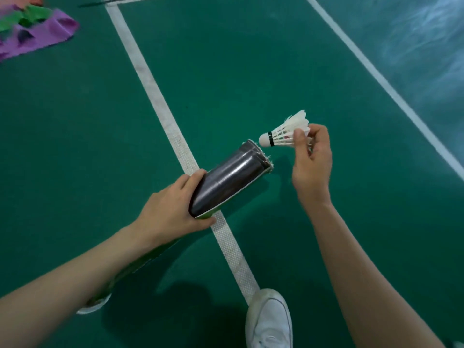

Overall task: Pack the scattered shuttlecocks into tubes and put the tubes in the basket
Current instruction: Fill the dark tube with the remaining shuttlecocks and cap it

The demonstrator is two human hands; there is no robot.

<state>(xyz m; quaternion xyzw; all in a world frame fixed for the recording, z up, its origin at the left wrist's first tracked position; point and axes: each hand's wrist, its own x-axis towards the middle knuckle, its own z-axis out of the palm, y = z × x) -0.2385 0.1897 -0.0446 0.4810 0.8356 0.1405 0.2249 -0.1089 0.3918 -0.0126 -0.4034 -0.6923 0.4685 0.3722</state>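
One shuttlecock (286, 133) is held in the air above the floor (226, 59), right of the middle of the view. Its white cork, ringed by a black band, points left and slightly down. The feather skirt points up and right. The right hand (312, 159) pinches the skirt between thumb and curled fingers.

The cork sits just beside the open mouth of the tube (231, 179); whether the two touch cannot be told. The tube is tilted, with the mouth at the upper right. Its upper section is dark and glossy. The lower section is green, runs under the left forearm and ends in a pale cap near the lower left edge of the view. White frayed bits show at the mouth rim. The left hand (173, 209) grips the tube where the dark section meets the green one, with the thumb on the near side and the fingers wrapped over the top.

The floor is a green court surface. A white line (155, 94) crosses it diagonally and passes beneath the tube. A second line (376, 71) runs farther right. A white shoe (270, 320) stands at the bottom edge, on the lower end of the first line. A blurred purple item (50, 33) with green parts lies at the top left corner.
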